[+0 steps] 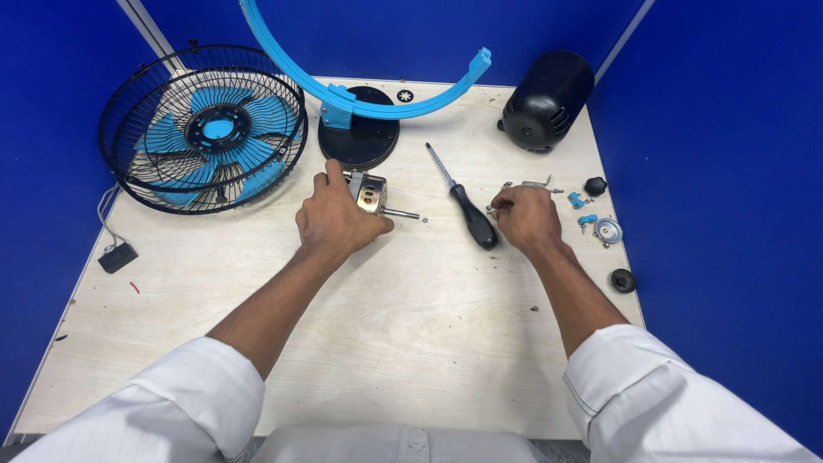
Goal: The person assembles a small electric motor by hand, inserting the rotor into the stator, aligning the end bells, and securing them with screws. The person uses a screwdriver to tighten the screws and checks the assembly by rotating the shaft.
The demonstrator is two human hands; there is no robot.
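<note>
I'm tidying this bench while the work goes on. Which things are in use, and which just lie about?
In use:
left hand on the fan motor
right hand on small metal parts

Lying about:
screwdriver
caged fan
black motor cover
blue ring guard

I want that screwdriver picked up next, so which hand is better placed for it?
Probably the right hand: it rests just beside the screwdriver handle, while the left hand is gripping the metal motor.

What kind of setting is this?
Likely a repair or assembly bench in a blue-walled booth: a pale wooden worktop holds a caged blue fan head, a screwdriver and small loose parts, with the left hand on a bare motor.
</note>
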